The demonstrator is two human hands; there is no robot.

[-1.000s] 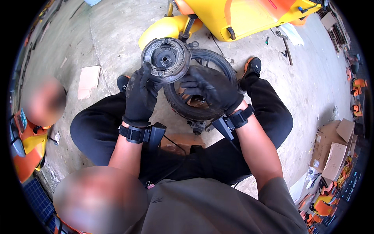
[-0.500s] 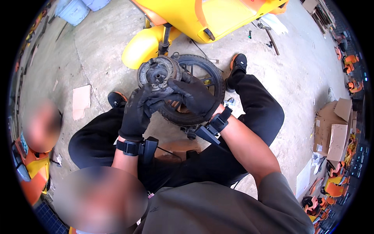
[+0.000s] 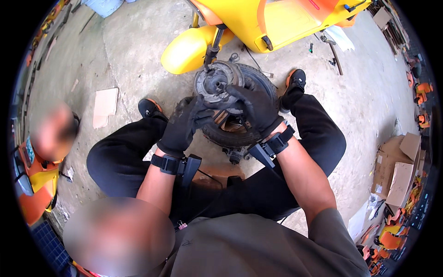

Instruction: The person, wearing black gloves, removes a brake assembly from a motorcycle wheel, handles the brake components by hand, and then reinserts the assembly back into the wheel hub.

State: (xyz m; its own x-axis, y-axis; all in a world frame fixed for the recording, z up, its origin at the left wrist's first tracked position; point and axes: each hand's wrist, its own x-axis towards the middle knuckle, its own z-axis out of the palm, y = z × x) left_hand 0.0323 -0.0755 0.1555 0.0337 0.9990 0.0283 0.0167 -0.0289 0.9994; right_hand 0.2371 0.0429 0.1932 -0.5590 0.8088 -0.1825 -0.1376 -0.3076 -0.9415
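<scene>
A round metal brake plate (image 3: 213,79) lies over the black-tyred wheel (image 3: 233,137), just below the yellow scooter's fork (image 3: 215,44). My left hand (image 3: 184,120), in a black glove, has its thumb at the plate's lower left edge, fingers curled partly out of sight beneath. My right hand (image 3: 256,108), also gloved, grips the plate's lower right side. Whether the plate rests on the wheel or is held just above it, I cannot tell. A dark metal part (image 3: 233,156) shows below the tyre, between my legs.
The yellow scooter body (image 3: 286,23) stands ahead. Flattened cardboard (image 3: 105,108) lies left, an open carton (image 3: 392,171) right. A metal bar (image 3: 337,60) is on the floor. More orange and yellow scooters (image 3: 34,198) are at both sides; blue buckets (image 3: 104,7) are at the top left.
My right hand has closed onto the brake plate. The plate has moved right and down from where my left hand held it, and now sits more over the wheel.
</scene>
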